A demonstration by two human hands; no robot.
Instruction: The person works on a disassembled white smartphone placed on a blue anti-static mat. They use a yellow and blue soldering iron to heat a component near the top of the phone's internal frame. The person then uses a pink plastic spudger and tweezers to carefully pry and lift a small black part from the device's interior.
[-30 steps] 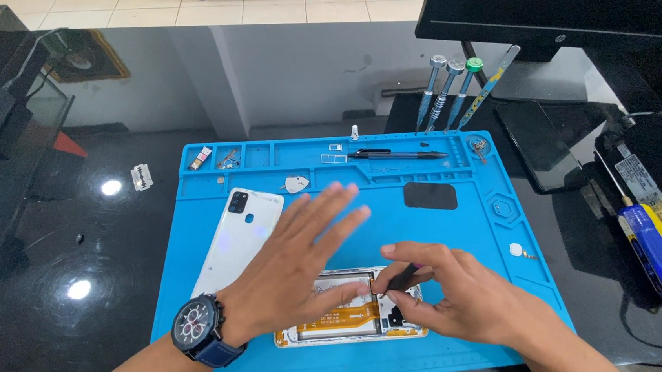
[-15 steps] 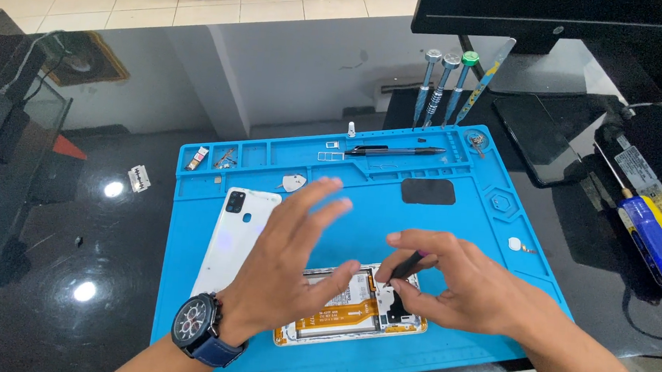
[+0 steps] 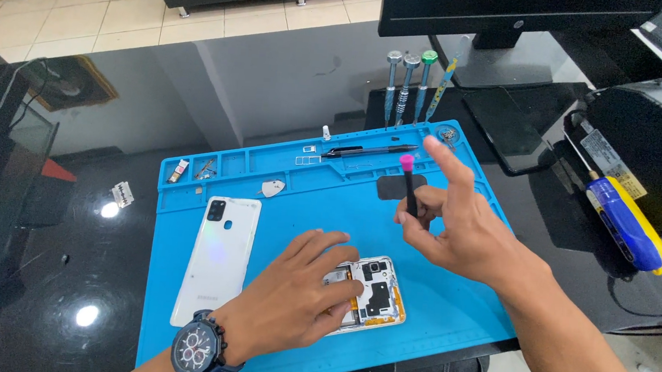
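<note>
Your right-hand fingers (image 3: 424,209) are pinched narrow around a thin black screwdriver (image 3: 409,188) with a pink cap, thumb and middle finger on the shaft, index finger stretched up and free. Your right hand (image 3: 454,227) hangs above the blue repair mat (image 3: 330,194), clear of its surface. Your left hand (image 3: 295,297) lies flat with fingers spread, pressing down on the opened smartphone (image 3: 374,292) near the mat's front edge; a dark wristwatch (image 3: 196,350) sits on that wrist.

Just left of your left hand lies the white back cover (image 3: 219,260), camera cut-out toward the far side, flat on the mat. Beyond your right hand, a dark rectangular pad (image 3: 391,186) rests on the mat, partly hidden by the screwdriver. A black pen-like tool (image 3: 369,151) lies along the far tray section, and a white triangular pick (image 3: 272,188) sits near it. Four upright screwdrivers (image 3: 407,86) stand behind the mat. A yellow-and-blue tool (image 3: 627,221) lies on the black table (image 3: 65,267) well to your right.

The phone lies face down with its back off, showing a black shield plate, gold-coloured parts and a pale frame; your left fingers cover its near half.
</note>
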